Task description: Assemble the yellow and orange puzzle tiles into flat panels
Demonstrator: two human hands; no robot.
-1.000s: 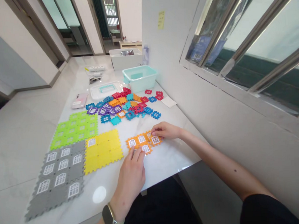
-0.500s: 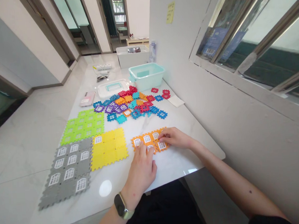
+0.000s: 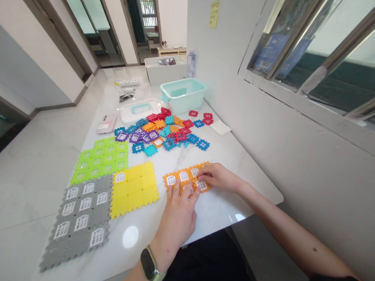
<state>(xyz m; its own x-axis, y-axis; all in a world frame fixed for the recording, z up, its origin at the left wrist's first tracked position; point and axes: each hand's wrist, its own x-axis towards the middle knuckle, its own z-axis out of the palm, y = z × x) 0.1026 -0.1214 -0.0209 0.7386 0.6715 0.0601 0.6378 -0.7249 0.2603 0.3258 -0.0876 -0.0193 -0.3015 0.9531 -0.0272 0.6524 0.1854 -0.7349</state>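
Note:
A joined panel of orange interlocking tiles [image 3: 176, 175] with white window pieces lies flat near the front of the table. My left hand [image 3: 178, 215], with a watch at the wrist, rests on the panel's lower left with fingers spread, covering part of it. At the right end, my right hand [image 3: 220, 176] has its fingers curled together over an orange tile [image 3: 201, 185] with a white window. Its fingertips press at the tile, and their exact grip is partly hidden. Left of the panel lies a yellow tile panel [image 3: 135, 188] with one white window.
Further left are a grey tile panel [image 3: 74, 211] and a light green one [image 3: 102, 156]. Loose purple tiles [image 3: 138, 136] lie in a mixed-colour pile beyond. Behind stand a mint tub [image 3: 185, 100], its white lid [image 3: 127, 113], and a pink phone [image 3: 107, 124]. A wall [image 3: 253, 123] borders the right.
Both hands stay on the orange panel, with only slight finger shifts. The left fingers look a little more spread. The camera view has tilted slightly.

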